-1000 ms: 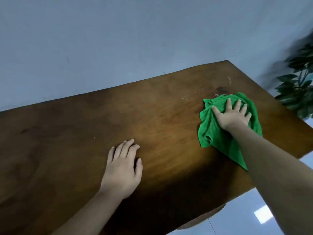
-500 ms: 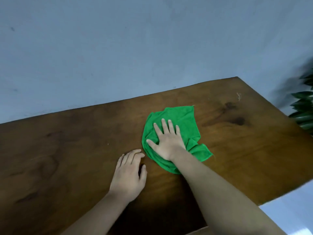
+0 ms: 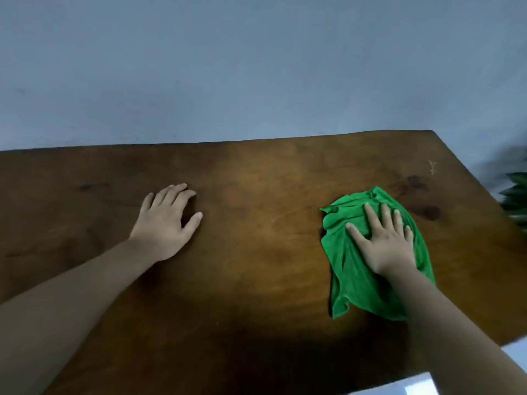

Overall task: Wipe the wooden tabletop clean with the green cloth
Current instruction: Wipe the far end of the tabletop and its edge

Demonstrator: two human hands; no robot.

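Right hand (image 3: pixel 383 243) presses flat, fingers spread, on the green cloth (image 3: pixel 353 269) near the worktop's (image 3: pixel 256 266) right end; left hand (image 3: pixel 166 223) rests open, bracing. I'd keep even pressure and overlap strokes toward that pale speck (image 3: pixel 432 167).

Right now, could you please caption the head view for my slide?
Flat right hand presses green cloth onto wooden tabletop; left hand rests on bare wood.

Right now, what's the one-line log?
right hand presses green cloth | left hand rests on wooden tabletop | pale mark beyond cloth
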